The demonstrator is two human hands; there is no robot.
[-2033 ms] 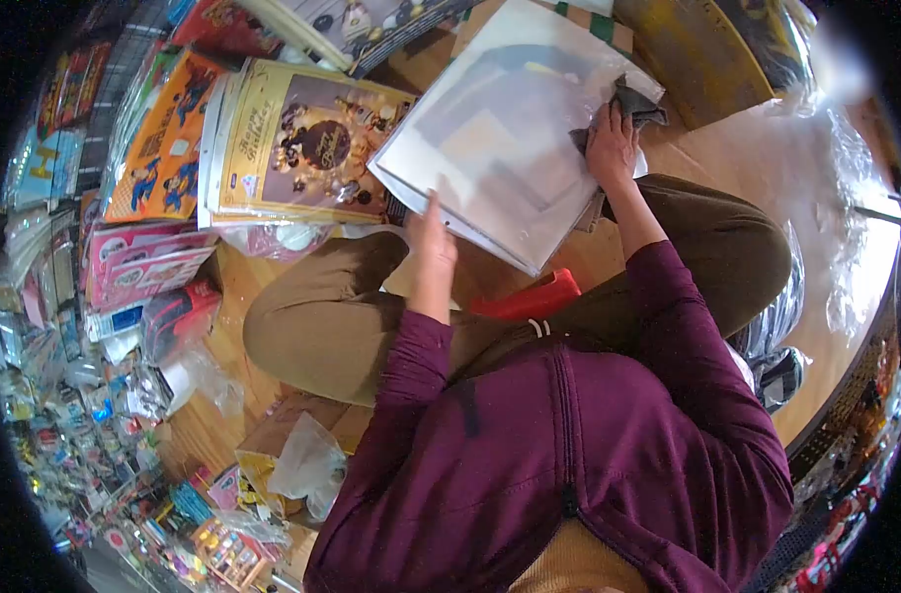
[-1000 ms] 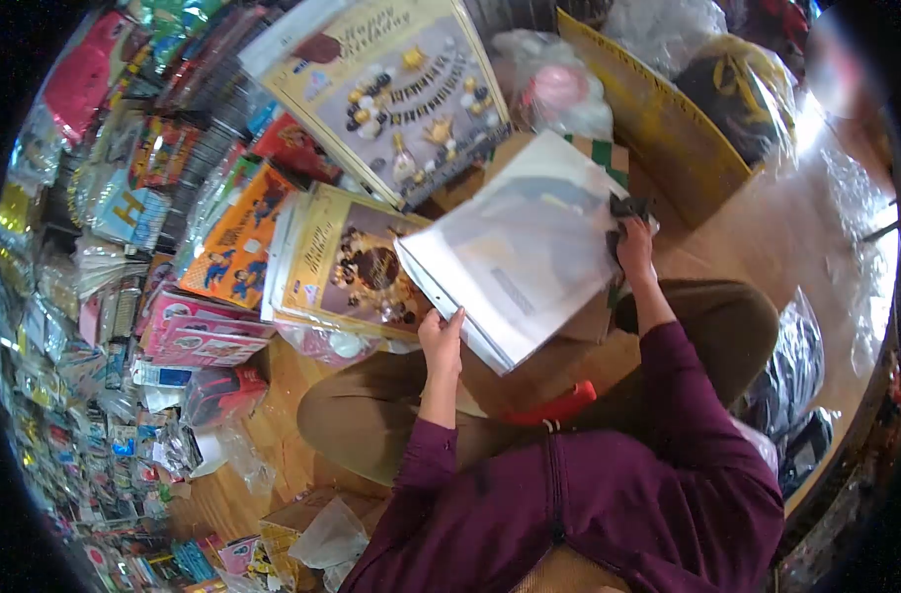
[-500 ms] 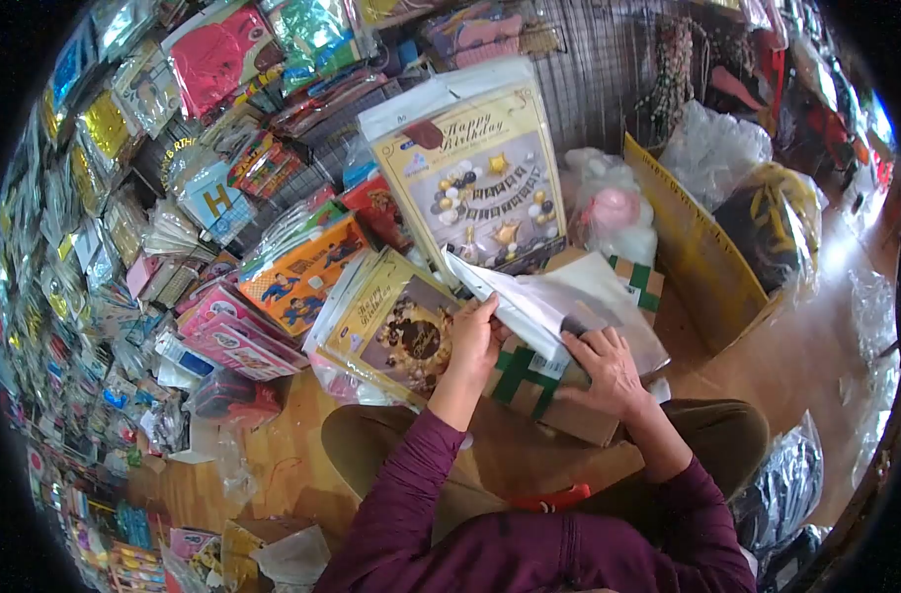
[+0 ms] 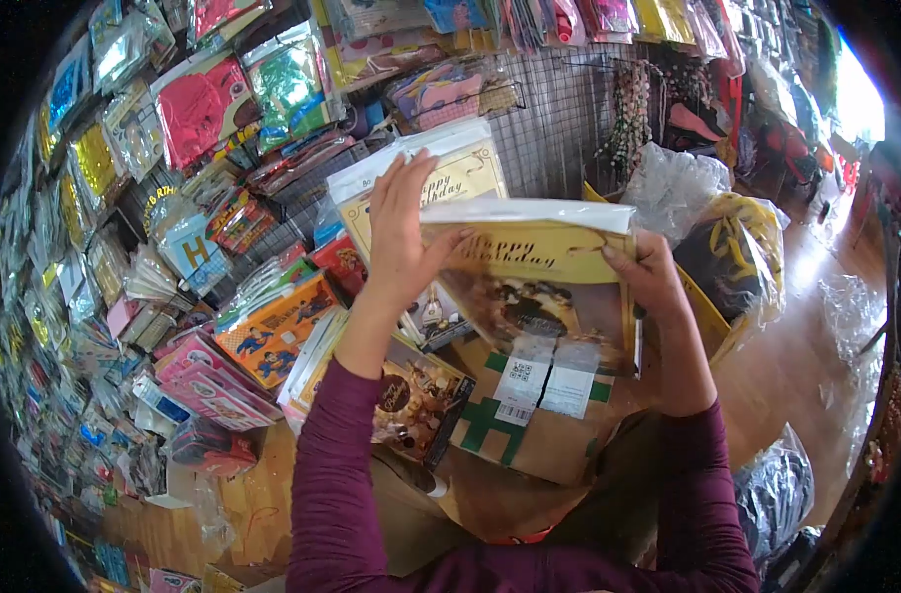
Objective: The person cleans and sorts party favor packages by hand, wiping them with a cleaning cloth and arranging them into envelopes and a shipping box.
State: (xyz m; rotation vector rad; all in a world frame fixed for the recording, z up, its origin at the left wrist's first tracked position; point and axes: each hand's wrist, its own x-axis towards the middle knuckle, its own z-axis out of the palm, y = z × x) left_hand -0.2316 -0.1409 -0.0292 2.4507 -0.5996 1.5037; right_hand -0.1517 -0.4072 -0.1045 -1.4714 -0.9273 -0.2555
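My right hand [image 4: 653, 277] grips the right edge of a gold and brown "Happy Birthday" party packet [image 4: 530, 296], held upright with its printed front facing me. My left hand [image 4: 403, 227] is raised at the packet's left side, fingers stretched upward, thumb beside its upper left edge. Behind that hand leans a larger pale gold "Happy Birthday" packet [image 4: 475, 173], partly hidden. Another brown and gold packet [image 4: 411, 395] leans at the lower left, partly behind my left forearm. Beneath the held packet lies a cardboard box [image 4: 539, 445] with green tape and white labels.
Orange packets [image 4: 278, 331] and pink packets [image 4: 208, 381] stand at the left. A wire grid rack [image 4: 559, 119] with hanging goods rises behind. To the right are a yellow-edged box [image 4: 707, 316] and a dark item in clear plastic [image 4: 742, 247]. Plastic wrapping [image 4: 777, 494] lies on the wooden floor.
The held packet has been lifted and turned from lying tilted to standing with its front showing. My right hand now grips its right edge; my left hand has risen and opened. The view has shifted.
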